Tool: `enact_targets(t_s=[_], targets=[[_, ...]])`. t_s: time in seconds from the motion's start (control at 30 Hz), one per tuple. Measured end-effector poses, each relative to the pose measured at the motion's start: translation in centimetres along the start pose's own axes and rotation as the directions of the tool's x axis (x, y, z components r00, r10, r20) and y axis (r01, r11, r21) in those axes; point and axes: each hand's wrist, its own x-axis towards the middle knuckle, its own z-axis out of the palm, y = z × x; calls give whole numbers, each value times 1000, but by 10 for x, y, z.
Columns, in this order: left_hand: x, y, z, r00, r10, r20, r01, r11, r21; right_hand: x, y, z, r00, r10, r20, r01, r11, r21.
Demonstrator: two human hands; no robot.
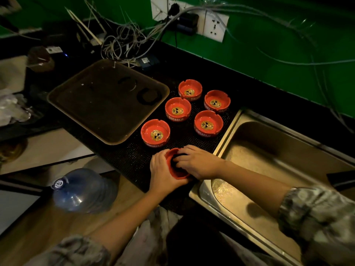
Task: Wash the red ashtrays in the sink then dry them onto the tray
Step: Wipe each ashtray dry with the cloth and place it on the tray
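The left hand holds 1 red ashtray in a curled grip, tilted above the surface beside the sink. The right hand presses a dark object inside it, fingers curled. 5 ashtrays stand near the tray.

Left hand curls in a cupping grip; right hand bends, fingers tucked downward.

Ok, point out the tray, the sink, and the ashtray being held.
tray (92,104), head view, on its bare floor.
sink (269,162), head view, on the bare basin floor.
held ashtray (170,160), head view, on its red rim between the left hand (163,170) and right hand (199,162).
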Motion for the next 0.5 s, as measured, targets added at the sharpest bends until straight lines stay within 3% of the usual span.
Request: enact_targets(t_s=[0.1,0.2,0.33,0.4,0.5], targets=[[7,-7,-7,999,17,33,-15,998,-68,17,-13,6,993,96,-70,-95,995,11],[21,-19,-34,965,141,219,-110,983,-144,24,-30,18,976,165,-139,-159,986,54],[28,-31,-49,901,207,382,-166,977,-137,14,-37,20,994,49,-100,-35,991,130],[19,-34,-44,927,177,332,-144,982,-122,7,-26,14,998,-10,-60,16,994,106],[0,-27,-32,986,105,131,-100,994,-47,12,-15,8,999,6,-46,-7,1000,-26]])
